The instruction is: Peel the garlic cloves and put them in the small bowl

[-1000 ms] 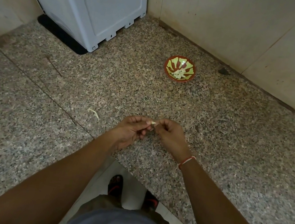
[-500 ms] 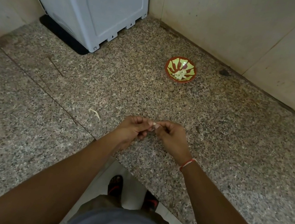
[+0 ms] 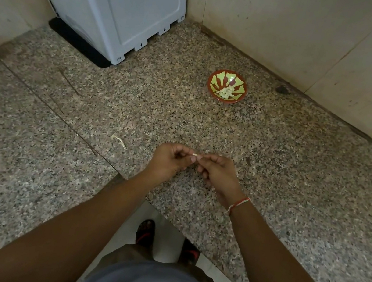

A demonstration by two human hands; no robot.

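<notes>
My left hand (image 3: 169, 160) and my right hand (image 3: 218, 172) meet fingertip to fingertip above the speckled granite counter (image 3: 297, 174), both pinching one small pale garlic clove (image 3: 195, 153); only a sliver of it shows between the fingers. The small bowl (image 3: 227, 86), red-brown with a green pattern, stands far ahead and slightly right, near the back wall. Several pale peeled cloves lie in its bottom. A red and white thread band circles my right wrist.
A strip of garlic skin (image 3: 119, 141) lies on the counter left of my hands. A grey-white appliance (image 3: 109, 2) fills the back left corner. Tiled walls close the back and left. The counter's front edge cuts in near my hands; floor and sandals show below.
My hands have stayed in the same spot, fingers shifting slightly on the clove. The view tilted a little.
</notes>
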